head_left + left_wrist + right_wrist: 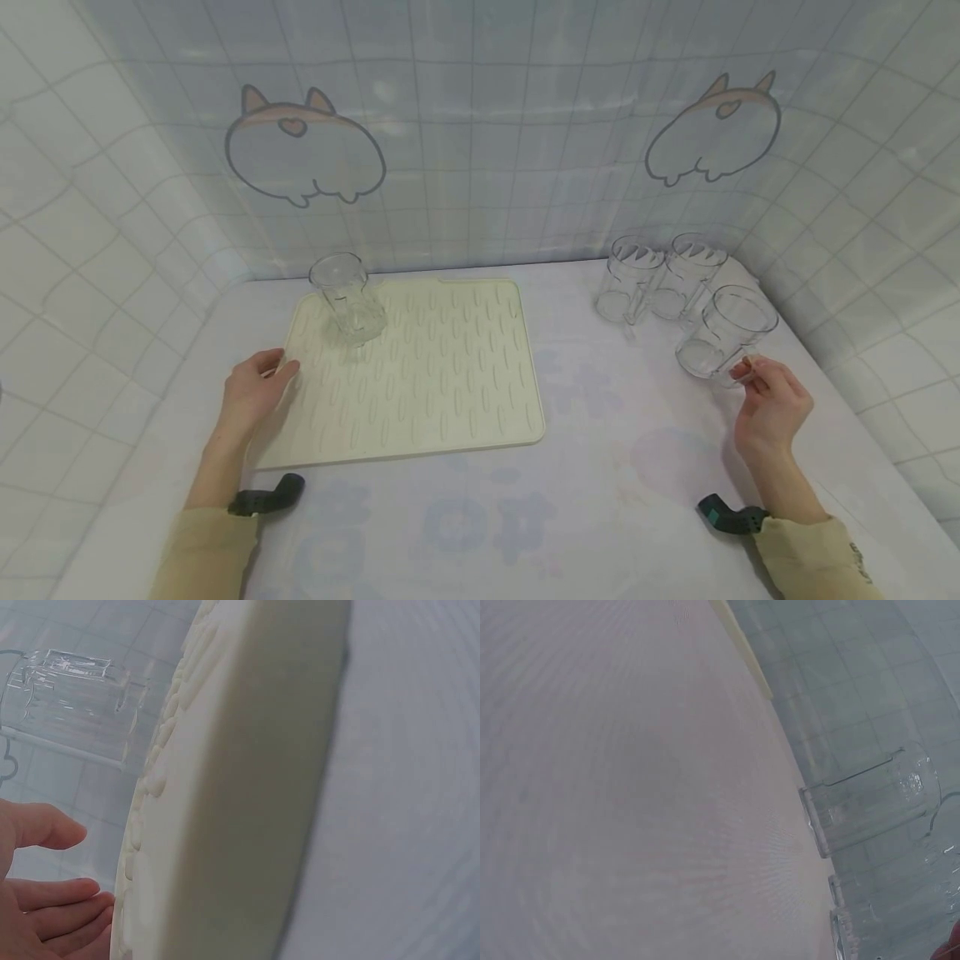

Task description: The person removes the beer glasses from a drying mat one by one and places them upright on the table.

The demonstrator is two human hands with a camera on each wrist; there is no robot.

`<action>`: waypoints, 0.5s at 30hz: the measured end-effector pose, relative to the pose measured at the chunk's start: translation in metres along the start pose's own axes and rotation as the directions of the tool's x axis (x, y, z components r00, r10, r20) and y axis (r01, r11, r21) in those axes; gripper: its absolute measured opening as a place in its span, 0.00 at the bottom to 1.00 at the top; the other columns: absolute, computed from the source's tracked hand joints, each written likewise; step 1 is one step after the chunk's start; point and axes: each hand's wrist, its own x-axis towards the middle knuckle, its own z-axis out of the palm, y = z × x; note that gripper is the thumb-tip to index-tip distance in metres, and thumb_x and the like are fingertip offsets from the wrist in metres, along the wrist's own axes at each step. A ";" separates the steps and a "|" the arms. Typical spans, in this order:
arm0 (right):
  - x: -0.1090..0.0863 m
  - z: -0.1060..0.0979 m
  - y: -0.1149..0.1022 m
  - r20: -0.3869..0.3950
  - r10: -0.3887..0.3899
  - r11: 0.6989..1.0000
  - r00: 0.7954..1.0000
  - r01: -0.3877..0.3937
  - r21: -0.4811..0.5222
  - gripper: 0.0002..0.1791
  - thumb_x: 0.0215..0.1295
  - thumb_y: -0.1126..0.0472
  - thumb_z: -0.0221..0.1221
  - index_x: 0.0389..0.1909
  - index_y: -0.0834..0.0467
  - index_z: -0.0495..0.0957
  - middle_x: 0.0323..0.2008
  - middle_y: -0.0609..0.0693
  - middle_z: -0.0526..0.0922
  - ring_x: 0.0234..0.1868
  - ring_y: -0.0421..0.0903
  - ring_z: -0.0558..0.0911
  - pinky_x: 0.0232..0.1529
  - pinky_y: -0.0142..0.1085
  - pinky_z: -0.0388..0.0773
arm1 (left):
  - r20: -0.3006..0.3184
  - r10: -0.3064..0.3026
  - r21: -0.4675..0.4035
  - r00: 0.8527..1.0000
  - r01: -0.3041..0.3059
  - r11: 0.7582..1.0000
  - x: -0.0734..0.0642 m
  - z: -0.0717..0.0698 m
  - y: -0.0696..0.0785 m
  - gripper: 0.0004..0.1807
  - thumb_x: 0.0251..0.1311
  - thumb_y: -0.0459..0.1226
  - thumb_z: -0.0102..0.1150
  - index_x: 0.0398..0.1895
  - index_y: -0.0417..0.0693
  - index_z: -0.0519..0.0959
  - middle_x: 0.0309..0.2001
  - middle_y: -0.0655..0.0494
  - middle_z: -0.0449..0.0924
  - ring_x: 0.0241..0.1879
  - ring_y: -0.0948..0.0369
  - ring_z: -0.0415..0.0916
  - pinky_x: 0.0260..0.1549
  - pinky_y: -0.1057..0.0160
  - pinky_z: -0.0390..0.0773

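At the right of the head view, my right hand (772, 404) pinches the handle of a clear glass mug (726, 333), which stands on the table. Only a fingertip of that hand shows in the right wrist view's lower corner. My left hand (257, 390) is by the left edge of a cream drying mat (450, 367), thumb and fingers apart with nothing between them. The left wrist view shows its fingers (64, 915) close to the mat's edge; contact is hard to tell. A clear glass cup (348, 300) stands on the mat's back left part.
Two more clear glass mugs, one (630, 279) beside the other (686, 279), stand at the back right, behind the held one. A white patterned cloth (600, 500) covers the table. Tile-patterned walls (495, 167) close in the back and both sides.
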 end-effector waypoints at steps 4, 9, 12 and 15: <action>0.001 0.000 0.001 0.010 -0.010 1.000 1.000 0.010 0.027 0.10 0.59 0.71 0.58 0.24 0.76 0.75 0.21 0.60 0.78 0.20 0.52 0.75 0.28 0.35 0.77 | 0.002 -0.001 -0.002 1.000 0.001 1.000 0.001 0.001 -0.002 0.38 0.67 0.54 0.41 0.68 0.32 0.56 0.65 0.30 0.59 0.62 0.36 0.61 0.56 0.42 0.68; 0.000 0.000 0.001 0.028 -0.019 1.000 0.999 0.019 0.005 0.10 0.59 0.70 0.59 0.25 0.76 0.75 0.22 0.60 0.78 0.22 0.52 0.75 0.29 0.34 0.77 | 0.002 0.004 0.000 1.000 -0.004 1.000 0.001 0.001 -0.003 0.38 0.67 0.53 0.41 0.68 0.33 0.56 0.65 0.30 0.59 0.62 0.36 0.61 0.56 0.42 0.68; -0.001 0.000 0.001 0.037 -0.022 0.999 0.999 0.023 -0.025 0.10 0.59 0.69 0.59 0.27 0.75 0.75 0.23 0.59 0.77 0.24 0.51 0.75 0.31 0.33 0.77 | -0.001 0.007 0.000 1.000 -0.007 1.000 0.000 0.000 -0.001 0.37 0.67 0.53 0.41 0.68 0.32 0.56 0.64 0.29 0.59 0.62 0.36 0.61 0.55 0.42 0.68; -0.001 0.001 0.001 0.038 -0.037 0.999 0.999 0.038 -0.031 0.10 0.59 0.69 0.60 0.27 0.74 0.75 0.24 0.59 0.77 0.26 0.51 0.75 0.31 0.33 0.76 | -0.002 0.013 -0.004 1.000 -0.013 1.000 -0.001 -0.001 0.000 0.37 0.67 0.53 0.41 0.68 0.32 0.56 0.64 0.29 0.60 0.62 0.36 0.61 0.55 0.42 0.68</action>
